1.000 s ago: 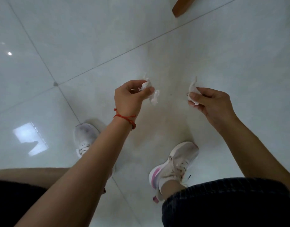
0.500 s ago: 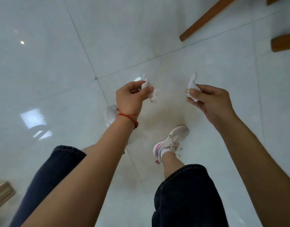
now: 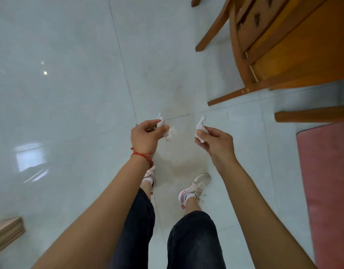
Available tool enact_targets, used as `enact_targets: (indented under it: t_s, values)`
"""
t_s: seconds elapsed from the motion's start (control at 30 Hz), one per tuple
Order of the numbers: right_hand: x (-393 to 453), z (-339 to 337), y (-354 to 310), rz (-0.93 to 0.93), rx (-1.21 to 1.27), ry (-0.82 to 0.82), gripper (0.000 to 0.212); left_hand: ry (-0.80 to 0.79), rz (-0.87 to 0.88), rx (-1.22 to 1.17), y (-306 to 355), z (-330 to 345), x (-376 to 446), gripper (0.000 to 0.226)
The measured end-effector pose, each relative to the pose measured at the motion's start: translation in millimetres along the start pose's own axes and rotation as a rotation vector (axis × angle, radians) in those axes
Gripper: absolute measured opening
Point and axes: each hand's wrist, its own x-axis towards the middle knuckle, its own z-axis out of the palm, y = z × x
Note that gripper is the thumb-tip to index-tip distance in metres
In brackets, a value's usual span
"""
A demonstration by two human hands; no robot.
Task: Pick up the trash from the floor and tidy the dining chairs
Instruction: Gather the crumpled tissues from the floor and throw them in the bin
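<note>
Item one: my left hand [image 3: 145, 135], red string bracelet [image 3: 142, 154] at the wrist, fingers pinched around a crumpled white tissue [image 3: 164, 127]; my right hand [image 3: 215, 141] likewise pinches a second tissue scrap [image 3: 200, 127], both held above the pale tiled floor [image 3: 70, 94], as a second ago. Item two, newly in view: a wooden dining chair [image 3: 264, 45] upper right and a pink mat [image 3: 328, 181] at right. I now stand taller, shoes [image 3: 196, 188] farther below.

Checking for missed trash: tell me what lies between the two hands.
Head view: only bare floor tile shows between the left hand and right hand. Each pinches its own crumpled tissue; nothing else there.
</note>
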Motion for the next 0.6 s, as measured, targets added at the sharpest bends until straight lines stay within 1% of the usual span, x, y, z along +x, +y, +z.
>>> enact_targets:
  t_s: [0.13,0.27,0.4,0.6]
  values:
    - [-42,39,-36,-0.026,0.009,-0.019,0.025,0.009,0.027,-0.04,49,-38,-14,0.017]
    - [-76,78,-65,-0.075,0.008,-0.055,0.011,0.033,0.067,-0.064,96,-83,-22,0.015]
    - [-96,118,-87,-0.093,-0.031,-0.094,0.026,0.116,0.095,-0.069,132,-130,-20,0.012]
    - [-97,169,-126,-0.123,-0.155,-0.164,0.027,0.216,0.101,-0.12,170,-165,-7,0.019]
